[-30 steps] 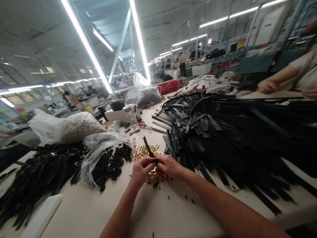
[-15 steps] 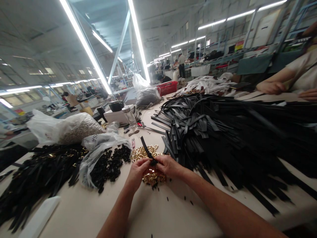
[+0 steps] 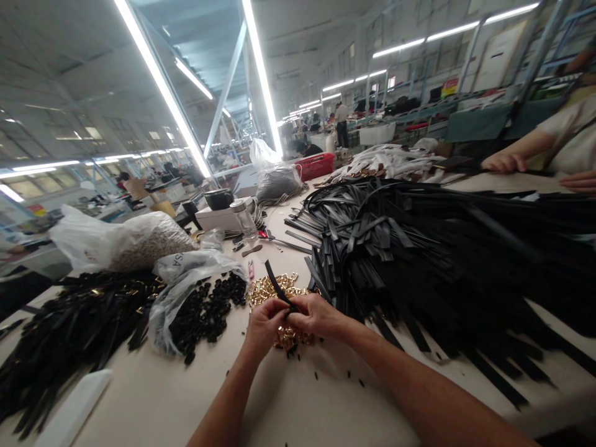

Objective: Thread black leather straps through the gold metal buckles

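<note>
Both hands meet over a heap of gold metal buckles point(image 3: 274, 288) on the table. My left hand point(image 3: 263, 323) pinches a short black strap point(image 3: 275, 282), whose free end sticks up and away from me. On the same strap my right hand point(image 3: 316, 315) is closed, its fingertips almost touching the left ones. Whatever sits between the fingertips is mostly hidden. To the left of the hands lies a pile of small black loops point(image 3: 209, 310), spilling from a clear plastic bag point(image 3: 170, 310).
Long black straps point(image 3: 419, 267) cover the right side. Finished-looking black straps with gold fittings point(image 3: 79, 329) lie left, beside a white block point(image 3: 74, 406). Behind stand a glass jar point(image 3: 244, 220), a red basket point(image 3: 315, 166) and filled plastic bags point(image 3: 139, 239). A co-worker's hand point(image 3: 505, 162) is at far right.
My hands have shifted slightly and drawn closer together around the strap, whose end has dipped a little. The co-worker's hand at the right has moved a little.
</note>
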Available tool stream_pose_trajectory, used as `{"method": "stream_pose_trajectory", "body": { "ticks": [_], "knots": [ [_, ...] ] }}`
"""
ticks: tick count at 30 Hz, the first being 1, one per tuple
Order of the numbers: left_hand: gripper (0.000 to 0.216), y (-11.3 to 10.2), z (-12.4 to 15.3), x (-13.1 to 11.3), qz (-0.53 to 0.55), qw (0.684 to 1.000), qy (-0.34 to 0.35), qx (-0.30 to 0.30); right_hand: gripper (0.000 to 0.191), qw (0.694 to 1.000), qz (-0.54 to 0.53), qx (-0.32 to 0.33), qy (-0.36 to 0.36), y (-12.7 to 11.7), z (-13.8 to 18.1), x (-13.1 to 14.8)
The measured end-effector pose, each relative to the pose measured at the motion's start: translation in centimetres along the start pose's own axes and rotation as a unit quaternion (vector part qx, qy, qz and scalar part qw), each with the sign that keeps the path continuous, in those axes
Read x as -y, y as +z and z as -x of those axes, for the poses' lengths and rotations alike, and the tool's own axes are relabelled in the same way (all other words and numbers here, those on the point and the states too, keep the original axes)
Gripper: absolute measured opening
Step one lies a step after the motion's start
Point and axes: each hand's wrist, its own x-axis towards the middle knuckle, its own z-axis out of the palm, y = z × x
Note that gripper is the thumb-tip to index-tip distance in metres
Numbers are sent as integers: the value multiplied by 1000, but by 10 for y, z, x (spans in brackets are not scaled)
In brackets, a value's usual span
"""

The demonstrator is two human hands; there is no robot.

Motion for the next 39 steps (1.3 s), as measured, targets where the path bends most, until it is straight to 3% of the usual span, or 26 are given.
{"method": "stream_pose_trajectory", "body": {
  "ticks": [6, 14, 23, 27, 33, 39],
  "knots": [
    [22, -3, 6, -9, 33, 997, -31, 54, 21, 999, -14, -44, 6, -2, -1, 1],
    [27, 7, 2, -5, 53, 997, -33, -52, 19, 996, 52, -73, 21, 1, -2, 6],
    [31, 7, 3, -2, 70, 994, -52, -66, 15, 993, 6, -109, 41, 5, -1, 5],
    [30, 9, 1, 2, 146, 984, -96, -47, 15, 992, 21, -122, 30, 5, -2, 5],
    [30, 14, 1, 3, 203, 976, -34, -64, 17, 987, 39, -150, 34, 6, -1, 9],
    [33, 13, 1, 3, 272, 956, -73, -79, 18, 986, 14, -162, 38, 10, -2, 9]
  ]
}}
